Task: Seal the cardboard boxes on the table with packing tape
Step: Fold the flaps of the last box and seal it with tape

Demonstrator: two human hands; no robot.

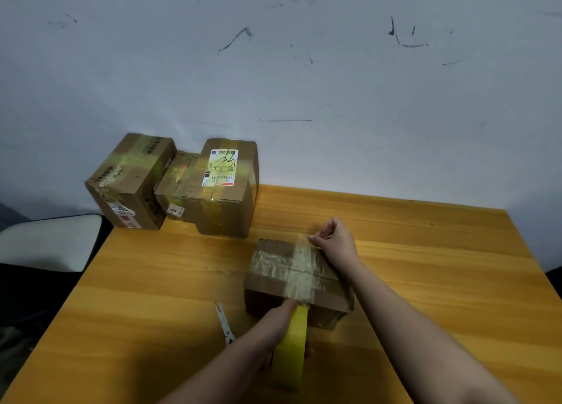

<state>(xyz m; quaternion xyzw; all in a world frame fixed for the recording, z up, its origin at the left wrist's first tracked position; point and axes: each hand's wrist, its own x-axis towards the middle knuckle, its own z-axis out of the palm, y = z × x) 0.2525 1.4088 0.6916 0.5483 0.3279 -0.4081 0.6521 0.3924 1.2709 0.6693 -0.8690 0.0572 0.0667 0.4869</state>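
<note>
i see my right hand [336, 239] at the far edge of the small brown cardboard box [296, 277], its fingers curled and pinching the end of the clear packing tape strip [299, 268] against the far top edge. my left hand [281, 321] is at the near side of that box, gripping the yellow roll of packing tape [292, 349], with one finger reaching up to press the strip at the near top edge; the roll stands on edge just in front of the box and covers most of the fingers. the strip runs from near to far across the top of the box, crossing an older band of tape.

the box sits on the orange wooden tabletop [425, 282]. a pair of metal scissors [224, 323] lies just left of the box, beside my left forearm. three taped brown cardboard boxes [179, 184] stand well beyond the box to its far left, at the tabletop's back left corner against the scuffed white wall [304, 69]. right of the box the wood is open out to the right edge. a white chair back [51, 242] shows past the left edge.
</note>
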